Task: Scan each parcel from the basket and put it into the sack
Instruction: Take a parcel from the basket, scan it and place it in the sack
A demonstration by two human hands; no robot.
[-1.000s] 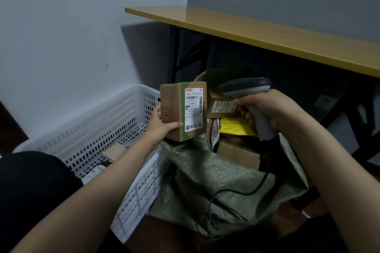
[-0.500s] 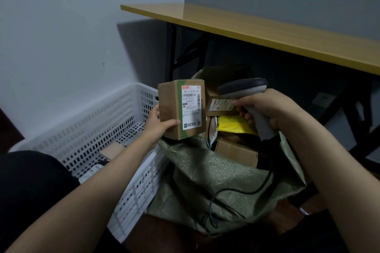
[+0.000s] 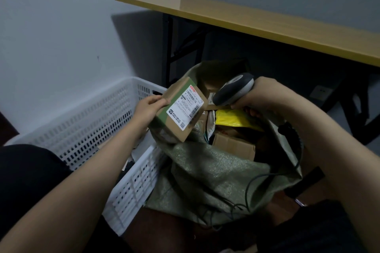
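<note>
Over the rim of the woven sack (image 3: pixel 216 170), the left hand (image 3: pixel 149 107) grips the tilted cardboard parcel (image 3: pixel 181 113), with the barcode scanner (image 3: pixel 234 90) clasped in the right hand (image 3: pixel 261 96) at its 2 o'clock.

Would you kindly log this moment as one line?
left hand: holds parcel | right hand: holds scanner | parcel: tilted over sack

Parcel (image 3: pixel 179 109) tilted flat — scanner (image 3: pixel 233 90) angled downward.
</note>
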